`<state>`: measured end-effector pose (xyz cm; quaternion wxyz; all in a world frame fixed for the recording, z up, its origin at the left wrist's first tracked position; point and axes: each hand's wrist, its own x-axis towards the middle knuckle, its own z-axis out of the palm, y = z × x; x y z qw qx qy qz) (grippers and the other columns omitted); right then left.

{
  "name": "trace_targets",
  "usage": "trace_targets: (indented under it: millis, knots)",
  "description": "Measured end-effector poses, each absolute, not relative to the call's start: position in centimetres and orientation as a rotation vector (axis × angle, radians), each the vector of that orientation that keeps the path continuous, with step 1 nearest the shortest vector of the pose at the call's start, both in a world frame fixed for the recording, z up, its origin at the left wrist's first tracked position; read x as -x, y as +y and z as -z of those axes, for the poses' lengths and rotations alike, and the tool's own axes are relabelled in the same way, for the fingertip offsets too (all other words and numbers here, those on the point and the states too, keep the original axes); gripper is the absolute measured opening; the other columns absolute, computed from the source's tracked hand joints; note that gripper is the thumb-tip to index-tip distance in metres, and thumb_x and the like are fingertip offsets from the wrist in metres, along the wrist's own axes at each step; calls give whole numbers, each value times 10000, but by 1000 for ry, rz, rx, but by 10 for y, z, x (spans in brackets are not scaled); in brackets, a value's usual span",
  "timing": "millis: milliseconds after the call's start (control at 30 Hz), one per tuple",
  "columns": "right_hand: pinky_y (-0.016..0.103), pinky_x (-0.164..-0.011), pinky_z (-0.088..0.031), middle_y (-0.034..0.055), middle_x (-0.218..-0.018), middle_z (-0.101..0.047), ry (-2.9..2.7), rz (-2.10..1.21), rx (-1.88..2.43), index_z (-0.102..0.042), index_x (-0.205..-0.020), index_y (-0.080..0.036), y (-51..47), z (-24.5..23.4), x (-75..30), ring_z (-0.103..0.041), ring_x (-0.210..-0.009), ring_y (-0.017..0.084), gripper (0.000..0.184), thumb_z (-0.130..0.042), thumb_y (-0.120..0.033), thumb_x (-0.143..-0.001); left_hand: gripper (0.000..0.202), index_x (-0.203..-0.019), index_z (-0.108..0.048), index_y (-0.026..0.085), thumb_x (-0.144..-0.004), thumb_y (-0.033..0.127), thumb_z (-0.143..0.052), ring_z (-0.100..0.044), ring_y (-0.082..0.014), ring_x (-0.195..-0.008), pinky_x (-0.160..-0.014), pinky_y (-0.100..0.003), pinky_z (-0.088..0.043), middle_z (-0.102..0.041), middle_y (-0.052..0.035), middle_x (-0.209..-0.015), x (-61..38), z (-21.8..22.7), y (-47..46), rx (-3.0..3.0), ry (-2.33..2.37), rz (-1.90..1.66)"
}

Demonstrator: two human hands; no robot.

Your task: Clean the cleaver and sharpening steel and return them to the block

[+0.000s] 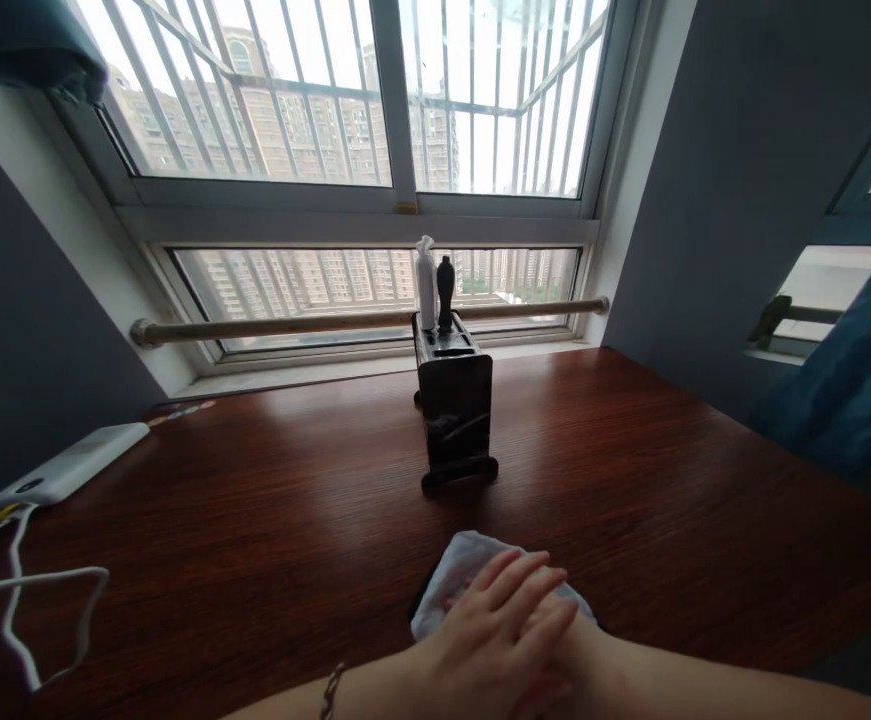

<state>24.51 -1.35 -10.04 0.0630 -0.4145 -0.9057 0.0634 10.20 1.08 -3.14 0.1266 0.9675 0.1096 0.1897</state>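
My left hand (491, 630) lies across the top of my right hand, its fingers stretched out and slightly apart. Mostly covered by it, my right hand (574, 640) comes in from the lower right; its fingers are largely hidden. Both rest over a crumpled whitish cloth or thin wrap (465, 555) near the front of the table. A dark edge (421, 592) shows from beneath this white material, but what it belongs to is hidden. Beyond the hands stands a black knife block (456, 410), holding a black-handled tool (445, 290) and a white-wrapped one (425, 285) upright.
The reddish-brown wooden table (292, 480) reaches to a window with a horizontal rail (315, 325) across it. On the left lie a white power bank (67, 465) and a looped white cable (15, 600). A blue curtain (847, 390) hangs at the right.
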Motion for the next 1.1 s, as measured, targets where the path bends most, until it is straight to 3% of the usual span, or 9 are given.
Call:
trace_targets:
  millis: [67, 167, 300, 433, 633, 767, 900, 1000, 1100]
  knots:
    - [532, -1063, -232, 43, -1327, -457, -2706, -206, 1224, -364, -1347, -287, -14, 85, -260, -305, -1287, 323, 707, -601, -412, -692, 591, -1348, -345, 153, -846, 445, -454, -246, -333, -1304, -1078, -481, -167, -295, -138, -1424, -101, 30, 13, -2868, 343, -451]
    - [442, -1072, -255, 51, -1434, -279, -2623, -272, 1267, -171, -1411, -247, -11, 63, -294, -247, -1323, 240, 648, -428, -419, -841, 736, -1396, -222, 175, -803, 511, -499, -142, -357, -1329, -1050, -542, -184, -187, -166, -1454, -100, 31, 16, -2909, 379, -374]
    - [468, -1078, -227, 43, -1439, -271, -2444, -197, 1592, -243, -1393, -243, 3, 62, -359, -222, -1332, 246, 550, -344, -434, -887, 766, -1407, -164, 189, -802, 533, -483, -107, -351, -1335, -1038, -572, -174, -166, -155, -1462, -102, 33, 17, -2907, 430, -292]
    - [450, -1091, -208, 47, -1444, -262, -2299, -55, 1908, -255, -1393, -194, 14, 81, -441, -233, -1330, 235, 574, -291, -470, -892, 734, -1411, -136, 184, -831, 487, -468, -63, -336, -1344, -1047, -574, -153, -117, -141, -1476, -101, 38, 16, -2904, 531, -292]
    - [446, -1095, -213, 81, -1426, -295, -2095, 89, 2105, -301, -1380, -161, 4, 102, -524, -275, -1310, 260, 600, -301, -485, -875, 740, -1413, -48, 207, -841, 334, -500, -41, -313, -1352, -1060, -551, -175, -32, -131, -1490, -102, 45, 16, -2711, 835, -604]
    - [461, -1095, -218, 63, -1430, -283, -2115, 116, 2064, -273, -1391, -190, -14, 106, -503, -272, -1310, 264, 594, -318, -476, -872, 735, -1397, 7, 206, -848, 272, -478, -57, -274, -1357, -1067, -490, -218, 11, -145, -1480, -104, 44, 31, -2358, 1108, -943]
    - [472, -1091, -226, 18, -1441, -252, -2249, -21, 1932, -270, -1384, -278, -32, 97, -453, -238, -1325, 254, 548, -356, -456, -873, 771, -1379, 5, 170, -821, 261, -519, -11, -264, -1358, -1087, -474, -147, 17, -165, -1463, -101, 47, 62, -2101, 1276, -1286]
    - [486, -1076, -252, 56, -1436, -269, -2242, -152, 1851, -305, -1378, -247, -33, 74, -415, -233, -1324, 279, 595, -420, -482, -844, 796, -1374, 11, 140, -810, 282, -532, 7, -262, -1359, -1090, -469, -121, 17, -185, -1456, -97, 54, 86, -1956, 1322, -1313]
    - [464, -1089, -226, 73, -1454, -236, -2128, -257, 1719, -242, -1400, -197, -14, 40, -377, -208, -1335, 252, 614, -400, -451, -864, 824, -1376, -3, 115, -793, 323, -547, 45, -267, -1357, -1093, -462, -91, 8, -202, -1459, -96, 60, 105, -1894, 1334, -1243]
